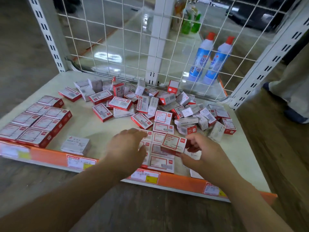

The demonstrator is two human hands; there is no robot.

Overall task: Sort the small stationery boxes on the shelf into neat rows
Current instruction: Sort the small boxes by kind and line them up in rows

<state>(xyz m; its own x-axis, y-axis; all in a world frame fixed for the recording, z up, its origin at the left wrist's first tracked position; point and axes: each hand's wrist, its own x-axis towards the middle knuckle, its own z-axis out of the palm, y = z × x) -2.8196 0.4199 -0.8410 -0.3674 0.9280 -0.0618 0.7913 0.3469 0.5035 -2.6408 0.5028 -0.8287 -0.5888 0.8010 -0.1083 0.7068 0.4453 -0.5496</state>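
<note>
A low white shelf (83, 128) carries many small red-and-white stationery boxes. A loose heap of boxes (167, 104) fills the middle and back. At the left front, a tidy block of boxes (38, 121) lies in rows. In the front middle, a second group of rows (160, 162) is partly hidden by my hands. My right hand (202, 151) pinches one red-and-white paper clip box (173, 143) just above those rows. My left hand (127, 146) lies flat with straight fingers over the left side of the rows. A grey paper clip box (76, 144) sits alone at the front.
An orange price strip (184, 181) runs along the shelf's front edge. A white wire grid (133, 47) backs the shelf between slotted uprights. Two blue cleaner bottles (209, 59) stand behind the grid. Someone's legs (291, 97) stand at the right.
</note>
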